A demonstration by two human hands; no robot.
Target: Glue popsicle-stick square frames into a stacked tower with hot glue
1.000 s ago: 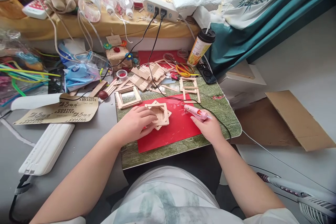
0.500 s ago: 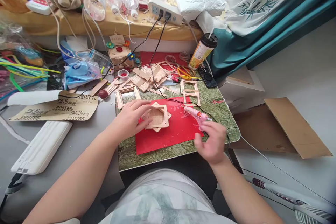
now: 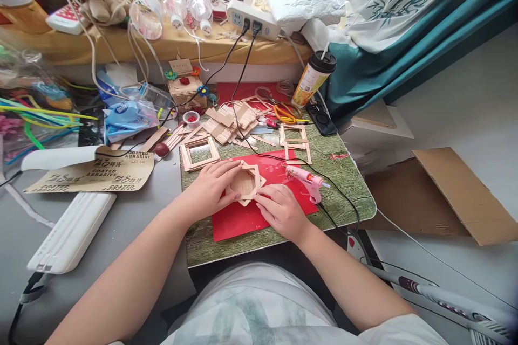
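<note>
A layered star-shaped stack of wooden stick frames (image 3: 245,183) lies on a red sheet (image 3: 230,226). My left hand (image 3: 212,188) grips its left side, fingers along the upper edge and thumb at the lower left. At its right corner, my right hand (image 3: 281,210) touches the frame with fingers drawn together. A pink glue gun (image 3: 305,180) rests on the sheet to the right of my right hand, nozzle toward the right edge unclear. Square stick frames (image 3: 199,152) sit behind my left hand, and more stick frames (image 3: 294,143) stand behind the glue gun.
Loose sticks (image 3: 229,121) are piled at the back, near scissors (image 3: 285,113) and a lidded cup (image 3: 313,80). A black cable crosses the green table (image 3: 343,183). Sandpaper (image 3: 93,175) and a white power strip (image 3: 73,232) lie at left.
My right hand has moved left from beside the glue gun to the stick frame. My left hand has closed in on the frame's left side. The view has shifted slightly.
</note>
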